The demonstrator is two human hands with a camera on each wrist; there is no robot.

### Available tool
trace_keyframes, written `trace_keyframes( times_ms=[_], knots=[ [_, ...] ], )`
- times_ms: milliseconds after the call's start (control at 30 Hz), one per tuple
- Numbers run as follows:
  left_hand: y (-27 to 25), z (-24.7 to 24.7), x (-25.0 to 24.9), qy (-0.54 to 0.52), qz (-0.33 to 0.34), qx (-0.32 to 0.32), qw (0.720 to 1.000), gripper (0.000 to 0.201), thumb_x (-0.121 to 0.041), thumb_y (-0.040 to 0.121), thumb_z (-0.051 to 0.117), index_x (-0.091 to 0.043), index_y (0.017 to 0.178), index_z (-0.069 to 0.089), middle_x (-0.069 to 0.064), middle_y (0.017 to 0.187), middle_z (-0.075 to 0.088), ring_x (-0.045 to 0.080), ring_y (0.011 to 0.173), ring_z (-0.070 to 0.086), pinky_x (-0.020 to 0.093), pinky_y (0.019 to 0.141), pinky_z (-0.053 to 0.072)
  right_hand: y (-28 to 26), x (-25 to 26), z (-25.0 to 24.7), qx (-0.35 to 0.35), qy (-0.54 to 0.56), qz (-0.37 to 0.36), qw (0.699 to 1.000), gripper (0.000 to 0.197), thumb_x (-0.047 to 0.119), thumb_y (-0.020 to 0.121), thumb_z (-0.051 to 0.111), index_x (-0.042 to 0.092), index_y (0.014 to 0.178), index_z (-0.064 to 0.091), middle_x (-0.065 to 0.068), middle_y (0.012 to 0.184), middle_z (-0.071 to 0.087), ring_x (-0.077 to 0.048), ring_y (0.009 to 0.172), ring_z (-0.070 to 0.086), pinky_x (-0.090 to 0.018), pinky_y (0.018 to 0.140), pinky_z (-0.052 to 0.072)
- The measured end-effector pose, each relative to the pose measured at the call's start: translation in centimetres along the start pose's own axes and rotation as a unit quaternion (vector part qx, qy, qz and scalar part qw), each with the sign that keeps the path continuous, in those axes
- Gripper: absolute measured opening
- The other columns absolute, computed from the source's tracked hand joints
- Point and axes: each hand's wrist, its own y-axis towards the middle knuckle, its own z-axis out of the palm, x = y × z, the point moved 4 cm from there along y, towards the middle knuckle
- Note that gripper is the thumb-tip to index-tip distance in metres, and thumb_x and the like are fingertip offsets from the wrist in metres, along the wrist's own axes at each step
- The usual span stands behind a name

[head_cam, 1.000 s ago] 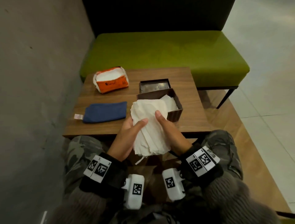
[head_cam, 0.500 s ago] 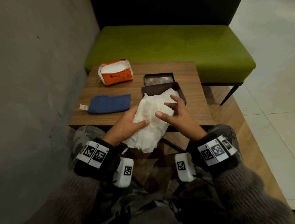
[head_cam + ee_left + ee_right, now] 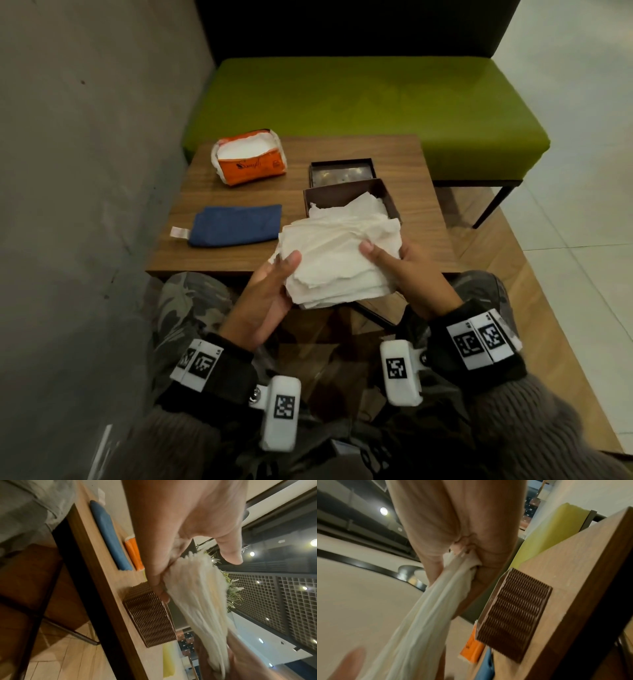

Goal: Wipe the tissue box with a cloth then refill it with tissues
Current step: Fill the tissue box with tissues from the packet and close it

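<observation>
A thick stack of white tissues [image 3: 337,255] is held flat between both hands, just above the table's near edge. My left hand [image 3: 270,291] grips its left side, thumb on top and fingers beneath. My right hand [image 3: 404,265] grips the right side the same way. Just behind the stack stands the open brown ribbed tissue box [image 3: 346,193] [image 3: 149,615] [image 3: 513,614], with some tissues inside it. Its lid [image 3: 340,170] lies further back. The folded blue cloth [image 3: 236,224] lies to the left.
An orange tissue pack [image 3: 250,159], torn open, sits at the table's back left. The small wooden table [image 3: 424,209] stands against a grey wall on the left. A green bench [image 3: 359,109] is behind it. My knees are under the near edge.
The tissue stack went from hanging upright in both hands to lying flat. My right hand let go briefly, then took the stack's right side again.
</observation>
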Motion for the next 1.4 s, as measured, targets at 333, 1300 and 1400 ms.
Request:
trace_keyframes(
  times_ms=[333,1300,1400],
  knots=[
    [0.4,0.5,0.5,0.08,0.018,-0.126,0.989,0.04,-0.016,0.095,0.048,-0.018,0.135,0.044,0.002,0.122,0.065,0.016,0.108,0.064,0.031,0.087,0.053,-0.3,-0.6,1.6,-0.001,-0.036,0.004,0.999,0.055,0.043,0.089,0.062,0.018,0.136,0.049,0.004,0.13,0.062,-0.009,0.117,0.061,-0.026,0.095,0.051],
    [14.6,0.2,-5.6,0.583,0.085,-0.179,0.788,0.026,-0.015,0.085,0.068,-0.002,0.106,0.062,0.002,0.07,0.056,0.016,0.07,0.054,0.026,0.067,0.043,10.8,3.3,-3.2,-0.12,-0.609,0.062,0.782,0.047,0.032,0.089,0.057,0.01,0.129,0.049,-0.017,0.132,0.046,-0.038,0.126,0.038,-0.05,0.105,0.035],
    [15.3,0.5,-6.2,0.645,0.056,-0.158,0.745,0.022,-0.023,0.084,0.069,-0.002,0.09,0.065,0.012,0.078,0.061,0.019,0.071,0.054,0.032,0.067,0.043,10.3,4.1,-2.5,-0.153,-0.667,0.008,0.73,0.054,0.034,0.087,0.06,0.01,0.133,0.043,-0.018,0.129,0.045,-0.035,0.122,0.039,-0.043,0.1,0.034]
  ],
)
